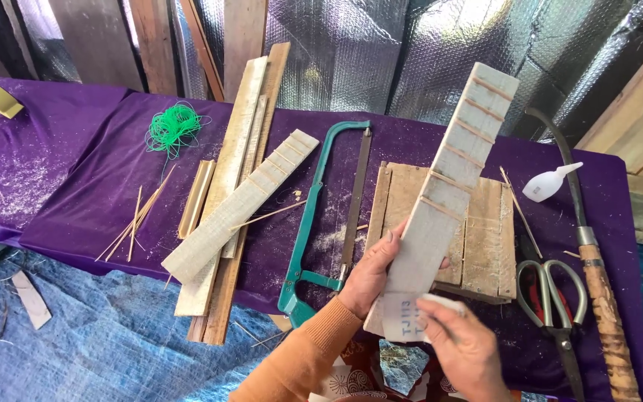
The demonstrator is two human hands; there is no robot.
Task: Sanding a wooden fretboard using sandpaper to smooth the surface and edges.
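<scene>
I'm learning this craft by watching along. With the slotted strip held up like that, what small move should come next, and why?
Probably a short rub along the strip's lower end: the left hand grips the slotted wooden strip tilted above the wooden block, while the right hand presses a small pale pad against that end.

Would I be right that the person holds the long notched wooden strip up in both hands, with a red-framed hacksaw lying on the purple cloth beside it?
Not quite: the head view shows the hacksaw's frame is green, not red. The left hand and right hand do hold the long notched wooden strip above the purple cloth.
</scene>
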